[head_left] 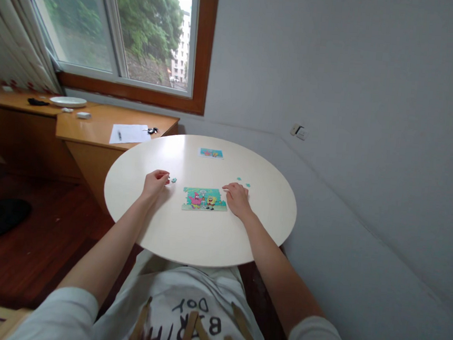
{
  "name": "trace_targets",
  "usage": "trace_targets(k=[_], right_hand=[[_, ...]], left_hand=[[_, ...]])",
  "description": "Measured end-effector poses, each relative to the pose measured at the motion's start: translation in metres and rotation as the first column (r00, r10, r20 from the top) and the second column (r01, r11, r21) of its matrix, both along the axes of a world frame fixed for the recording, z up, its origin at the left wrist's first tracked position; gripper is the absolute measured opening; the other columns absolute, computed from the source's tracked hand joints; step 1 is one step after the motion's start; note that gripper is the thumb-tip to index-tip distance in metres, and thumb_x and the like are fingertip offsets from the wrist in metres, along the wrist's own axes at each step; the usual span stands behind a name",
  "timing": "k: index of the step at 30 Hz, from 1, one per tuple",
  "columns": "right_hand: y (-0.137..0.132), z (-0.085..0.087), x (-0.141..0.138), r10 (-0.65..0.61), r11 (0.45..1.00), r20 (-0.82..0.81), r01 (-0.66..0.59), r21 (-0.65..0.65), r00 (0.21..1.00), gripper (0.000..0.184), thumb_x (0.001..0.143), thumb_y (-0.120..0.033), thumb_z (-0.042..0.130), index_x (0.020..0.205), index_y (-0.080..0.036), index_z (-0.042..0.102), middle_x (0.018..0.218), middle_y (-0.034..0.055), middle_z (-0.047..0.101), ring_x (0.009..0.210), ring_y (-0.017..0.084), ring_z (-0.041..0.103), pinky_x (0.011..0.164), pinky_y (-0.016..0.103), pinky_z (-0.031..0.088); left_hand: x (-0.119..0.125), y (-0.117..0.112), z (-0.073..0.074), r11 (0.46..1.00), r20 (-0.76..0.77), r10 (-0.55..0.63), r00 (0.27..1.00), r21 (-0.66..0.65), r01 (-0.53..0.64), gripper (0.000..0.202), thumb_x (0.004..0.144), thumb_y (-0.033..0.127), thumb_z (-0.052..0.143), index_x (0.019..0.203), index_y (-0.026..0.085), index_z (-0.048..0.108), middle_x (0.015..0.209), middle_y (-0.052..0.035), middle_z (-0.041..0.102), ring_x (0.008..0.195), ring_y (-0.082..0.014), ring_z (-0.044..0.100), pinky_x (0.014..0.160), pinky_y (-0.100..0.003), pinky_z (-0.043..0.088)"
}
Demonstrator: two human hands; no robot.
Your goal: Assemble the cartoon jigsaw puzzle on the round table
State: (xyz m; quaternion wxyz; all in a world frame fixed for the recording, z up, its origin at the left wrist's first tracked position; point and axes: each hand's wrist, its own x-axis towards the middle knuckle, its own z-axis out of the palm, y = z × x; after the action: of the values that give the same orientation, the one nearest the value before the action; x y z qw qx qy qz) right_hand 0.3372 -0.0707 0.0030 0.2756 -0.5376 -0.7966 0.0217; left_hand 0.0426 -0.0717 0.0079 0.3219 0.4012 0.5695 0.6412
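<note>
A partly assembled jigsaw puzzle [204, 200] with pink and yellow cartoon figures on a teal ground lies flat on the round white table [188, 241]. Its upper left and right edges are uneven. To its left, my left hand [156, 184] is closed in a pinch above the table; whatever sits between the fingertips is too small to make out. Just right of those fingertips lies a loose puzzle piece [174, 180]. My right hand [238, 198] rests palm down beside the puzzle's right edge, index finger stretched out, holding nothing visible.
Two small teal pieces [243, 182] lie beyond my right hand. Toward the far side of the table is a small picture card [211, 153] with similar figures. A wooden desk [83, 131] at the left bears paper [129, 133], keys [153, 130] and a white plate [68, 101].
</note>
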Motion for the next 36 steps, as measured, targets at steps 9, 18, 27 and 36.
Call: trace_targets(k=[9,18,27,36], right_hand=[[-0.0054,0.003,-0.0093,0.043,0.993,0.12,-0.029,-0.115,0.992,0.038,0.088,-0.019,0.039,0.114,-0.028,0.065,0.128,0.0053,0.057,0.121,0.021,0.043,0.099,0.042,0.027],[-0.0061,0.0022,-0.0096,0.04,0.99,0.166,-0.016,-0.141,0.985,0.039,0.091,-0.025,0.038,0.124,-0.026,0.058,0.135,0.0063,0.052,0.125,0.022,0.039,0.101,0.043,0.027],[-0.0072,0.0029,-0.0063,0.129,0.984,0.047,-0.122,-0.133,0.991,0.035,0.085,-0.017,0.047,0.108,-0.032,0.068,0.126,0.0029,0.058,0.121,0.02,0.043,0.102,0.043,0.026],[-0.0117,0.0067,-0.0063,0.219,0.966,0.027,-0.213,-0.147,0.975,0.036,0.086,-0.018,0.046,0.111,-0.032,0.067,0.123,0.0023,0.061,0.119,0.019,0.045,0.102,0.042,0.027]], left_hand=[[0.0008,0.0001,-0.0016,1.0,-0.009,-0.013,1.0,-0.008,0.013,0.016,0.058,0.023,0.068,0.072,0.014,0.065,0.065,-0.0024,0.063,0.056,-0.0134,0.06,0.061,-0.028,0.05],[0.0011,-0.0011,-0.0002,1.0,-0.02,-0.021,1.0,-0.006,0.02,0.016,0.059,0.024,0.066,0.072,0.014,0.065,0.065,-0.0018,0.063,0.057,-0.0135,0.061,0.061,-0.028,0.05],[-0.0003,0.0014,-0.0019,1.0,-0.015,-0.002,1.0,-0.01,0.001,0.016,0.06,0.021,0.063,0.074,0.013,0.066,0.064,-0.0017,0.063,0.057,-0.0134,0.061,0.065,-0.029,0.05],[0.0004,0.0005,-0.0017,1.0,0.004,-0.018,1.0,-0.017,0.018,0.019,0.059,0.022,0.065,0.075,0.012,0.068,0.062,-0.0031,0.063,0.057,-0.0139,0.061,0.066,-0.03,0.051]])
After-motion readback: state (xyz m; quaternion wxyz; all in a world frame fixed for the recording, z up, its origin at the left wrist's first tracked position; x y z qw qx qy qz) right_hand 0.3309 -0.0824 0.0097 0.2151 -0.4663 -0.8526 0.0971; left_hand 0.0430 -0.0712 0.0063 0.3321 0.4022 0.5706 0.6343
